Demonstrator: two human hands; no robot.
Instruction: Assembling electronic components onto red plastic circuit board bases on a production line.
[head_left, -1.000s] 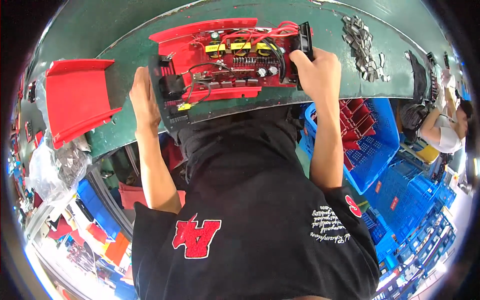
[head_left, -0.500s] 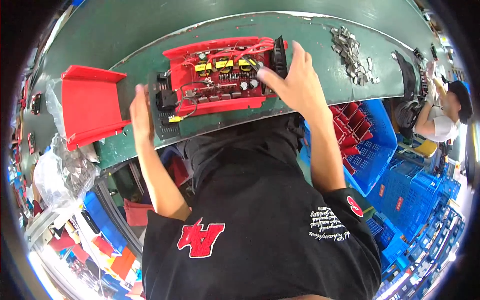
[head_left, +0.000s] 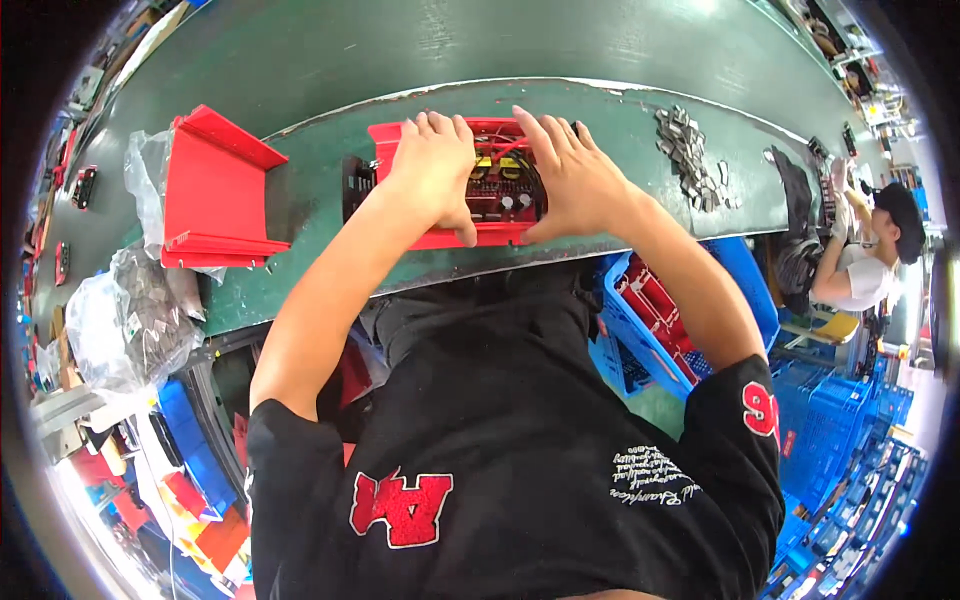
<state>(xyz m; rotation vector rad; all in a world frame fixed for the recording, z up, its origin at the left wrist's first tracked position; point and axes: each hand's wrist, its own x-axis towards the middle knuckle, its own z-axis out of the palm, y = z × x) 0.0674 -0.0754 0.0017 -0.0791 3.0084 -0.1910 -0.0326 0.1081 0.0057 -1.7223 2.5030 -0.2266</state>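
Observation:
An open red metal case (head_left: 495, 232) lies lengthwise on the green workbench in front of me. Inside it is a circuit board (head_left: 508, 188) with yellow-wrapped coils, capacitors and wires, partly covered by my hands. My left hand (head_left: 430, 178) spans the case's left half, fingers over the far wall and thumb at the near wall. Across the right half, my right hand (head_left: 575, 185) grips the case in the same way. A black end panel (head_left: 357, 186) shows past the left hand; the right end is mostly hidden. To the left stands a bent red cover (head_left: 215, 195).
Small metal clips (head_left: 690, 155) lie heaped on the bench at right, with black cables (head_left: 795, 200) beyond. A blue crate (head_left: 632, 335) of red parts sits below the bench edge. Clear plastic bags (head_left: 135, 315) lie at left. Another person (head_left: 860, 255) works at far right.
Both hands have moved from beyond the case's two ends inward onto its long walls. The case sits slightly lower in view, as the whole view has shifted.

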